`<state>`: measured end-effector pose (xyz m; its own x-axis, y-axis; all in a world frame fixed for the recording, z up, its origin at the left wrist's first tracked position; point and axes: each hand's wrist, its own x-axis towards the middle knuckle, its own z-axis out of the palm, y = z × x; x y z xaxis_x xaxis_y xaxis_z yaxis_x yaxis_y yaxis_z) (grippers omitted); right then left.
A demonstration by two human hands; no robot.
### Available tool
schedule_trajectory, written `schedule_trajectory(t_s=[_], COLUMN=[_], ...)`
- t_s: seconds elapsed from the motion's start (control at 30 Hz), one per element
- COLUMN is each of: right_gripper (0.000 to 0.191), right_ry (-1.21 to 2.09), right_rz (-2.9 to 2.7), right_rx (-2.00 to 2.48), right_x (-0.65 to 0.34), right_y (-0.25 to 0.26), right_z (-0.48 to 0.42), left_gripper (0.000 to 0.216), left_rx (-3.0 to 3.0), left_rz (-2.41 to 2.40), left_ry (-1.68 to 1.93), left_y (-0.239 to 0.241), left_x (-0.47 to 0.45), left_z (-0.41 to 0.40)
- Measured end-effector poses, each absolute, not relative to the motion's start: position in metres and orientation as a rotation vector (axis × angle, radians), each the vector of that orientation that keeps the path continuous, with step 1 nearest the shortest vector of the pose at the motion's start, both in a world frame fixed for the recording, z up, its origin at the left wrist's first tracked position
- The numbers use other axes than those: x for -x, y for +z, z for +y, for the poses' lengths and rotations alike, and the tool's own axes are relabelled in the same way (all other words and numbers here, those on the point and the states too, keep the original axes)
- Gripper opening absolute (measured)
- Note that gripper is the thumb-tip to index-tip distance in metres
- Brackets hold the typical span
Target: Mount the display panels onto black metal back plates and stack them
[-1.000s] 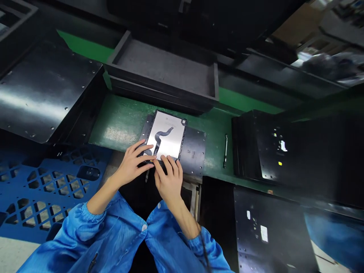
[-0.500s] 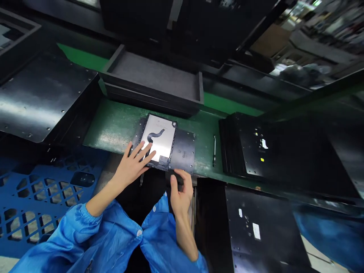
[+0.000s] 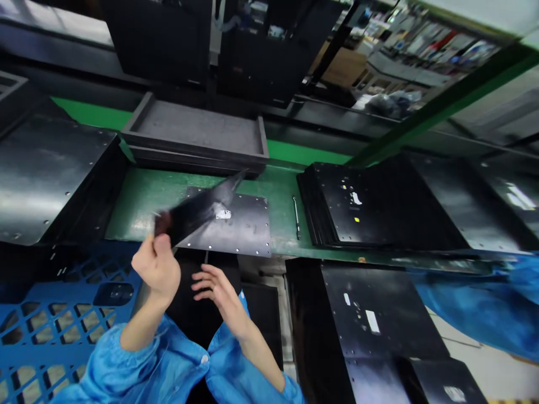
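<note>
The left hand [image 3: 155, 269] has its grip closed on one corner of a thin dark panel [image 3: 197, 210]. The thumb and fingers pinch the near left corner. The panel is off the counter [image 3: 138, 196] and tilted, its far corner rising toward the tray [image 3: 197, 126]. It is blurred, so its surface detail cannot be made out. It hangs over the left part of a black plate [image 3: 240, 230] that lies flat on the green counter, with small holes along its edges and a small white mark near the panel's edge.

The right hand [image 3: 214, 286] holds nothing. Its grip is wide, fingers spread and pointing left, and it sits just below the counter's near edge, near the left hand but apart from it. It touches neither the panel nor the plate.

Behind the plate a shallow grey tray rests on other trays. Right of the plate a thin metal rod [image 3: 296, 216] lies on the counter, and beyond it stands a stack [image 3: 357, 207] of black plates with white and yellow labels. A large black sheet [image 3: 42, 179] sits at the left, above a blue pallet [image 3: 42, 314]. Another black plate with labels [image 3: 370, 314] lies low at the right, and beside it is blue cloth [image 3: 484, 303].
</note>
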<state>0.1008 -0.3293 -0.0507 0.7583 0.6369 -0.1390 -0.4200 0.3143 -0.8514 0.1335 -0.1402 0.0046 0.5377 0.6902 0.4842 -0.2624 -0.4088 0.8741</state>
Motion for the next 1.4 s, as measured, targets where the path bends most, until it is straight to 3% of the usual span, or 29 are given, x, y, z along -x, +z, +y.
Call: schedule_trajectory(t_s=[0.13, 0.3, 0.4, 0.6, 0.8, 1.03, 1.23, 1.4], right_gripper=[0.065, 0.048, 0.048, 0.057, 0.055, 0.044, 0.017, 0.030], right_ry=[0.681, 0.512, 0.395, 0.113, -0.213, -0.036, 0.224, 0.258], right_rz=[-0.328, -0.068, 0.109, 0.193, -0.133, -0.110, -0.034, -0.057], right_rx=[1.010, 1.021, 1.056, 1.343, 1.603, 1.821, 1.862, 1.882], right_x=[-0.125, -0.144, -0.150, -0.192, -0.313, -0.500, -0.560, -0.572], right_y=[-0.014, 0.011, 0.007, 0.011, 0.066, 0.117, 0.108, 0.092], right_z=[-0.299, -0.268, -0.263, -0.288, -0.302, -0.268, -0.248, -0.249], left_gripper=[0.055, 0.053, 0.050, 0.040, 0.049, 0.051, 0.052, 0.047], left_rx=[-0.982, -0.843, -0.805, -1.012, -1.572, -2.248, -2.252, -2.250], left_rz=[0.692, 0.681, 0.680, 0.394, 0.180, -0.039, -0.086, -0.186], left_ry=[0.802, 0.589, 0.541, 0.437, 0.574, 0.819, 0.957, 1.000], left_y=[0.017, 0.005, -0.002, -0.014, -0.033, -0.070, -0.089, -0.099], left_x=[-0.134, -0.127, -0.122, -0.123, -0.127, -0.128, -0.129, -0.129], left_z=[-0.164, -0.186, -0.201, -0.228, -0.196, -0.179, -0.181, -0.175])
